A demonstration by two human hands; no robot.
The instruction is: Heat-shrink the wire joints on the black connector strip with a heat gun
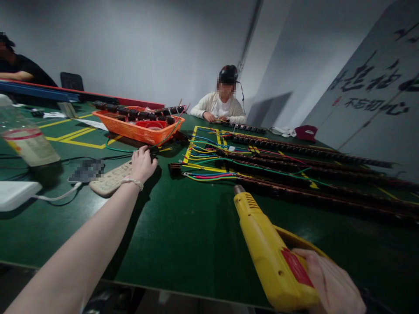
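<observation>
In my right hand (330,279), at the lower right, is a yellow heat gun (262,244) with a red label; its metal nozzle points away toward the wired strips. My left hand (143,163) reaches forward, low over the table beside a beige phone-like case (111,179) and just short of the orange basket (140,133). Its fingers curl downward, and whatever lies under the fingertips is too hidden to make out. Long dark strips (310,194) with red, yellow, blue and green wires (211,176) at their left ends lie across the right side.
On the left stand a bottle (29,144), a dark phone (87,170) and a white power bank (18,195) with a cable. Across the green table (183,235) a person (222,104) handles another strip near a maroon cap (306,133). Another person sits far left.
</observation>
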